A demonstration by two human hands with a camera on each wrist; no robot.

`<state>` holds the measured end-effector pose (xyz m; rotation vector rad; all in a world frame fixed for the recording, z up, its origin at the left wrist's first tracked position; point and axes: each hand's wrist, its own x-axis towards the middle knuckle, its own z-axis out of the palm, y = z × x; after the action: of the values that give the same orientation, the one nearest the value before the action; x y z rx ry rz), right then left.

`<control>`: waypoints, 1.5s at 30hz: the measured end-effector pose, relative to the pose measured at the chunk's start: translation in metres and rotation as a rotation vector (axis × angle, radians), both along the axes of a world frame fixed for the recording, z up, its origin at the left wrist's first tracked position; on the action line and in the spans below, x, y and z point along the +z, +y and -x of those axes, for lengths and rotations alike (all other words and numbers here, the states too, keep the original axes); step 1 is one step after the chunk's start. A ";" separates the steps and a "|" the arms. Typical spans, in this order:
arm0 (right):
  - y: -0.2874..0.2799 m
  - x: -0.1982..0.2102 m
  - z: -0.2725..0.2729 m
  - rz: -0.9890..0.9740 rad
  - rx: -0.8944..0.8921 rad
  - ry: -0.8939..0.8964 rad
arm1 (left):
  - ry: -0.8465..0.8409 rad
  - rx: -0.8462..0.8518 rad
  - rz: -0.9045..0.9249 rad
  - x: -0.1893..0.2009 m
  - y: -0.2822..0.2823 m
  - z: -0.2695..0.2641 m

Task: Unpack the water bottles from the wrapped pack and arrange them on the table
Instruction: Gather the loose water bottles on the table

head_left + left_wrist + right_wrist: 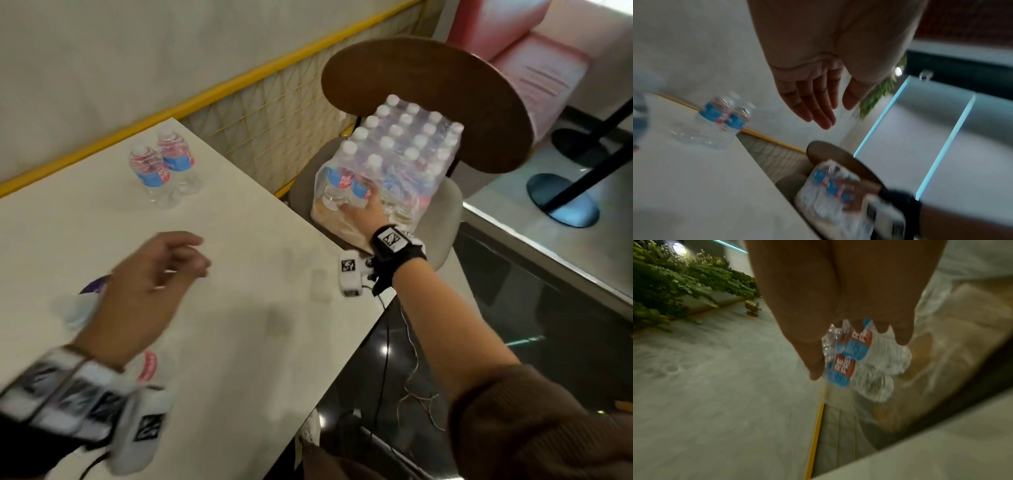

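Right hand [368, 214]: reached into the pack [394, 168], fingers wrapped round two bottles [861, 363] at its torn near end.
Left hand [154, 277]: held above the counter [239, 240], fingers loose, nothing gripped.
Pack: set on a chair [442, 219] just beside the counter's edge, bottles upright, white caps up.
Unpacked: two bottles [161, 168] stood touching near the counter's far edge.
Near left: another bottle [640, 112] glimpsed, too blurred to judge.
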<state>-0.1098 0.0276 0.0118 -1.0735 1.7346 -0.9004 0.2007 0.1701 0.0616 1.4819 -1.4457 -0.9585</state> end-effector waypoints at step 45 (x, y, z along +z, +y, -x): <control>-0.043 0.004 0.004 0.054 0.261 0.273 | -0.316 -0.197 -0.454 -0.037 -0.067 0.076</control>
<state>-0.1140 -0.0154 0.0155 -1.4758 1.7417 -0.6637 0.1247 0.1027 0.0241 1.9127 -1.6987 -1.2798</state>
